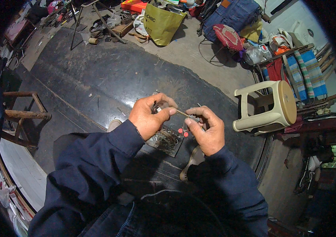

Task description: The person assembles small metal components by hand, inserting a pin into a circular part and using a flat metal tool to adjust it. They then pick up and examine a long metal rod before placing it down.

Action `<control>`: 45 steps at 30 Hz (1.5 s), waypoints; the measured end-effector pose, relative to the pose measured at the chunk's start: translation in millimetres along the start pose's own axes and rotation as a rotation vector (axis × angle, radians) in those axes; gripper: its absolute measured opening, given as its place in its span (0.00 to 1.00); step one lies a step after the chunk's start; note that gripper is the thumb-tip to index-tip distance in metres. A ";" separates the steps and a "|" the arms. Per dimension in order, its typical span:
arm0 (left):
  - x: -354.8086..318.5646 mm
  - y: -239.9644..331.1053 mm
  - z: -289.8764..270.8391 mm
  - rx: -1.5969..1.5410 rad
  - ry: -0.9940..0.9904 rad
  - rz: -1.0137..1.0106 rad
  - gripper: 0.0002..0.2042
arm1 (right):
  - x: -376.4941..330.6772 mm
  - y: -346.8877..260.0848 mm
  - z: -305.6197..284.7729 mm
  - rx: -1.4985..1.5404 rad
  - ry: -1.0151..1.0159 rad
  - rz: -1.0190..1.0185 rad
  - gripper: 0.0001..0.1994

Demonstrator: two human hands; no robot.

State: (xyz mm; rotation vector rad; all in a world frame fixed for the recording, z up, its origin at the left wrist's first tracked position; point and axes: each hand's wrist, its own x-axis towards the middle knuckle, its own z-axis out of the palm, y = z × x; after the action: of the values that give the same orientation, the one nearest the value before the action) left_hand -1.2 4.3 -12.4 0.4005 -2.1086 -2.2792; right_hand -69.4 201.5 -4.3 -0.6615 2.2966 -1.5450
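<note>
Left hand (149, 117) and right hand (210, 131) are pinching a rod (182, 113) above scraps (169, 142); level pressure is probably helping.

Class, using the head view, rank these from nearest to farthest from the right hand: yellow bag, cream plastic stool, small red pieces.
1. Small red pieces: just left of the right hand.
2. Cream plastic stool: on the floor, to the right.
3. Yellow bag: beyond both hands, near the picture's top.
</note>
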 end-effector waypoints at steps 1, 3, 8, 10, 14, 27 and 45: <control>0.1 0.4 0.2 0.005 0.004 0.008 0.05 | -0.2 0.2 0.0 0.010 0.001 0.021 0.11; 0.3 0.9 0.7 0.016 0.011 0.022 0.05 | -0.4 1.3 0.8 0.048 0.007 0.047 0.11; 0.4 1.4 1.0 0.016 0.010 0.025 0.04 | -0.1 3.2 1.4 0.077 0.018 0.068 0.11; 0.3 1.5 0.9 0.019 0.013 0.023 0.05 | -0.2 2.3 1.3 0.124 0.007 0.088 0.10; -0.1 2.3 0.7 0.030 0.026 0.020 0.06 | -1.1 -0.7 0.8 0.147 -0.004 0.079 0.11; 1.1 -0.9 2.7 -0.009 -0.011 0.016 0.07 | 1.5 -3.2 0.3 0.351 -0.125 0.242 0.07; -7.1 -6.8 15.1 -0.096 -0.255 -0.086 0.08 | 4.3 7.1 -2.8 0.354 -0.123 0.229 0.08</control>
State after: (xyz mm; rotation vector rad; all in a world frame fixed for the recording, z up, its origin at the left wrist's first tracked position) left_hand 3.8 21.1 -16.9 0.2127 -2.1140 -2.5933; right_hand -75.9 203.6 -9.7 -0.3746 1.8691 -1.6865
